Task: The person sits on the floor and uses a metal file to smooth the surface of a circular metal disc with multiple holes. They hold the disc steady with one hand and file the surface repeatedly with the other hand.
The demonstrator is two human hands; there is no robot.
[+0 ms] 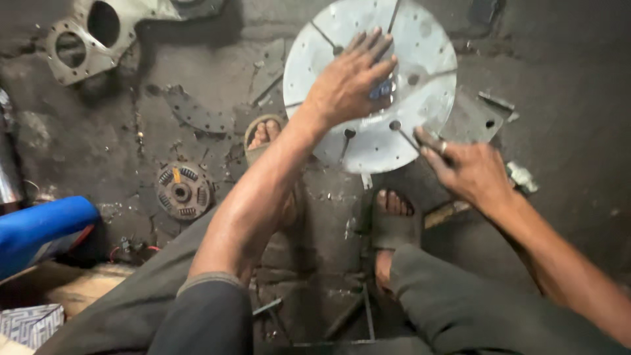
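**Slotted metal disc held flat, work at its rim in hand**

The round grey metal disc point(371, 85) lies on the floor at about 12 o'clock from the person's feet, its face cut by several radial slots that end in small round holes. The left hand point(348, 82) rests spread and flat on the disc's middle, fingers wide, pressing it down; something small and blue shows under the fingertips, too hidden to tell what. The right hand point(470, 167) sits at the disc's 5 o'clock edge, fingers drawn narrow around a thin dark tool point(409, 139) whose tip points at one slot hole. Judging by this, the disc is in place and steadied, and the work at the slots looks underway; how many slots are finished cannot be told.

The floor point(559, 79) is dark, oily concrete strewn with scraps. At 9 o'clock lies a clutch hub with springs point(183, 190); at 10 o'clock a curved friction lining piece point(197, 113); at 11 o'clock a pale cast housing with round openings point(85, 36). A blue cylinder point(43, 230) lies at far 8 o'clock. Sandalled feet point(393, 220) brace below the disc.
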